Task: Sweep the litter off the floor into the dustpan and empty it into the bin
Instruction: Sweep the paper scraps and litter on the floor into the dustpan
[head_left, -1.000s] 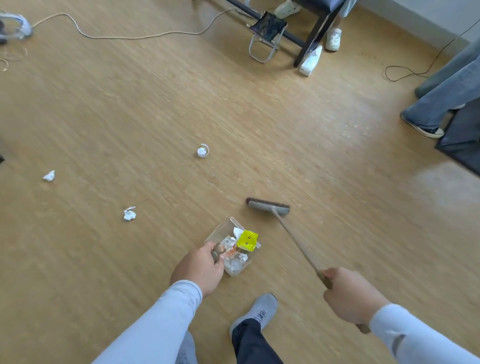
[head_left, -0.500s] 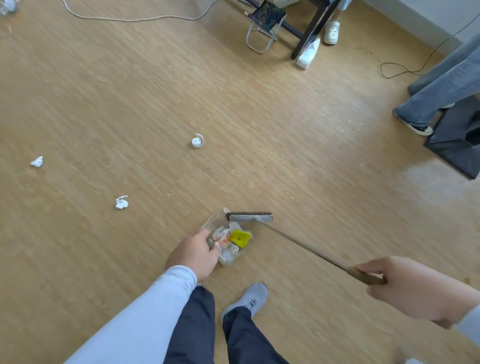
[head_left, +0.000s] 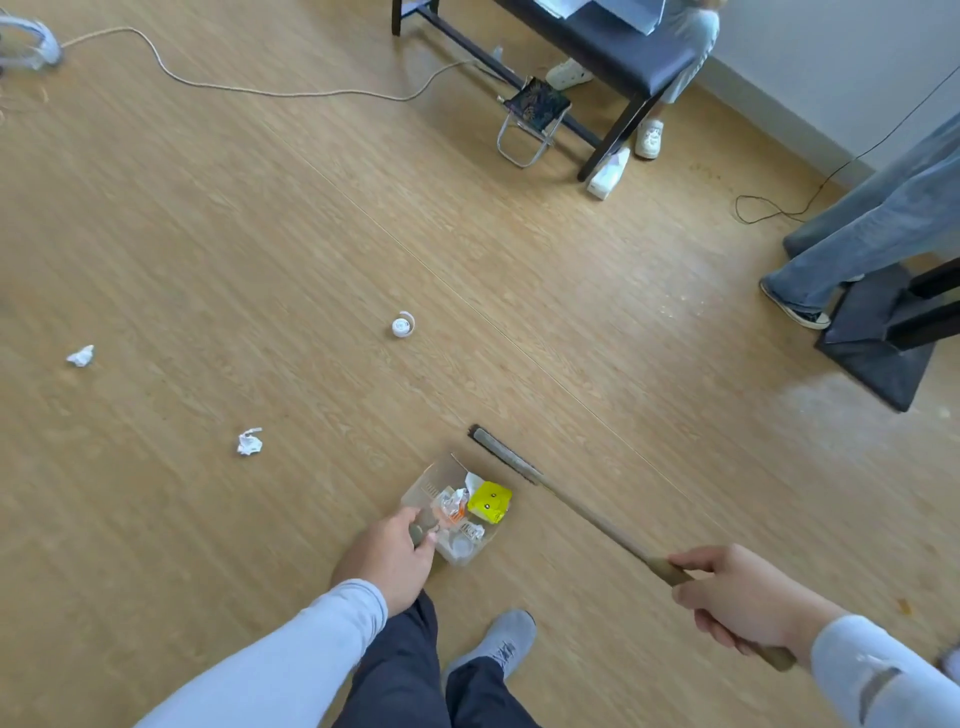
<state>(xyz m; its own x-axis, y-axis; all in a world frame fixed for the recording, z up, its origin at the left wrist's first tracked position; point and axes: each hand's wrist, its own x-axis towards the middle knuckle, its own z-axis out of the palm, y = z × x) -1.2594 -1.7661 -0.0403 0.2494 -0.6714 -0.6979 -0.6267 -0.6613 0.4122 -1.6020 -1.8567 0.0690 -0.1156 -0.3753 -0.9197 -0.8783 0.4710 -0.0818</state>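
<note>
Low in the middle of the frame, the left hand (head_left: 393, 560) is curled tight around the short handle of a clear plastic dustpan (head_left: 422, 494), fingers wrapped fully with no gap showing. The dustpan sits on the wooden floor (head_left: 218, 249) just above that hand, its open mouth toward the upper right. Inside it lie a yellow wrapper (head_left: 489, 501) with two dark dots, a crumpled clear wrapper with orange print (head_left: 451, 506) beside it on the left, and some white scraps nearer the handle. At the lower right, the right hand (head_left: 740, 597) is clenched around the wooden handle of a broom (head_left: 597, 530), the end of the stick poking out below the fist. The stick runs up and left to the broom head (head_left: 503, 453), which lies on the floor just beside the dustpan's upper right edge. Loose litter is on the floor well apart from the pan: a crumpled white paper (head_left: 250, 442) left of centre, another white scrap (head_left: 80, 356) near the left edge, and a small white cap (head_left: 402, 326) above the middle. A pale cord (head_left: 249, 89) snakes across the upper left. At the top right stands a dark bench (head_left: 613, 49) with a small folding stool (head_left: 535, 111) next to it. The bin cannot be made out.
</note>
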